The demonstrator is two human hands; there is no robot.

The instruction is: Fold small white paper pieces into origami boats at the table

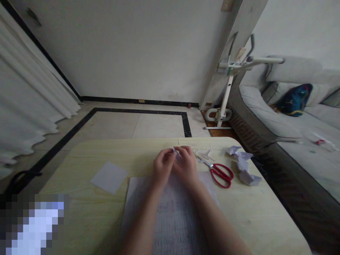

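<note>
Both hands meet over the far part of the table. My left hand is closed with its fingertips pinching a small folded piece of white paper. My right hand wraps round the other side of that paper, hiding most of it. Beneath my wrists and forearms lies a large sheet with faint lines or writing. Just right of my right hand are thin paper scraps and scissors with red handles. A square of white paper lies flat to the left.
Several folded white paper pieces stand along the right side of the light wooden table. Beyond it are a grey sofa and a white exercise stand. A white curtain hangs at left. The lower left corner is pixelated.
</note>
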